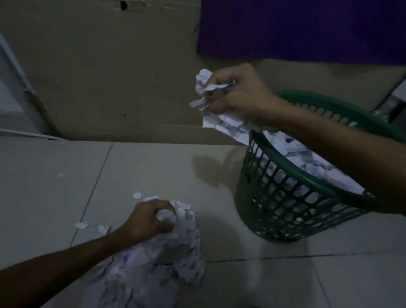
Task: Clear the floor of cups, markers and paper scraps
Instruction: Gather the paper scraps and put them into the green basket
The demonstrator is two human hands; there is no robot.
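Right hand [237,94] clenched on a paper wad [224,122], centre-right beside green basket [276,199] rim, likely for dropping in. Left hand [148,221] fisted into scrap pile [169,264], lower centre floor, gathering next load.

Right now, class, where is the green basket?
In the head view the green basket stands on the floor tiles at right, under the right forearm, right of the paper pile.

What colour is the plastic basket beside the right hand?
Dark green basket, a lattice of holes; seen in the head view.
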